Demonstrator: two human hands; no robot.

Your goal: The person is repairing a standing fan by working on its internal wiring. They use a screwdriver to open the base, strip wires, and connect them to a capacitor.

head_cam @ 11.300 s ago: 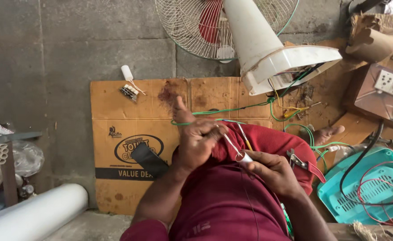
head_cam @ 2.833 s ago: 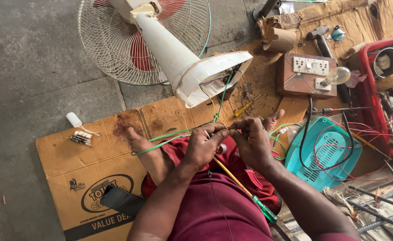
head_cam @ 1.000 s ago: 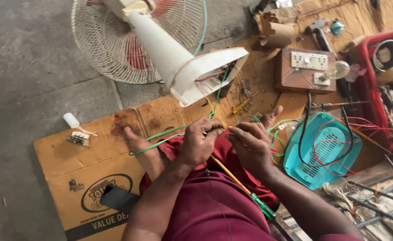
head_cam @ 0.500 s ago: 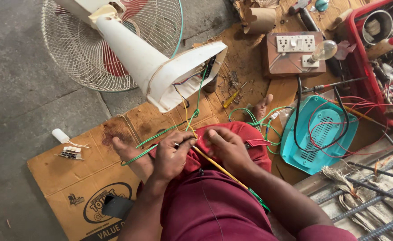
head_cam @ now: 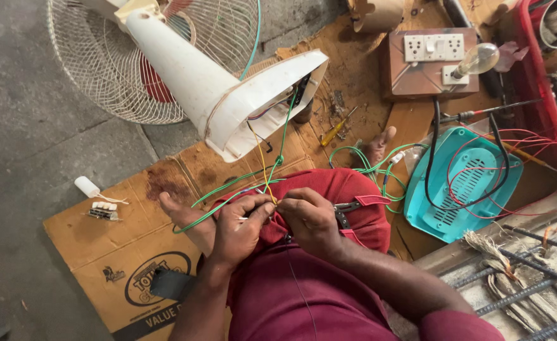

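Both hands meet over the lap, just above the red knee. The left hand (head_cam: 240, 227) is curled, its fingers (head_cam: 260, 212) pinched shut on the wire ends (head_cam: 272, 201), and the right hand (head_cam: 313, 218) closes in from the other side, fingertips bent down onto the same spot, so the two grips touch at one small joint. Whether the right hand truly clamps the strands or only steadies them cannot be told; the knuckles hide it. From that joint the wires run up and away from the person: a yellow wire (head_cam: 260, 158) and a green wire (head_cam: 284, 132) climb straight to the open underside of the fan base (head_cam: 259, 107), which lies on its side on the cardboard (head_cam: 101, 252). So the long axis of the wires points forward from the fingers toward the fan, and both hands sit at its near end, the left marginally closer to the strands. A second green loop trails left past the bare foot (head_cam: 187, 218). Pliers (head_cam: 348, 208) rest on the thigh just beside the right hand. Farther right sit a teal cover (head_cam: 461, 183) and a switch board (head_cam: 430, 63) with a bulb (head_cam: 477, 60).
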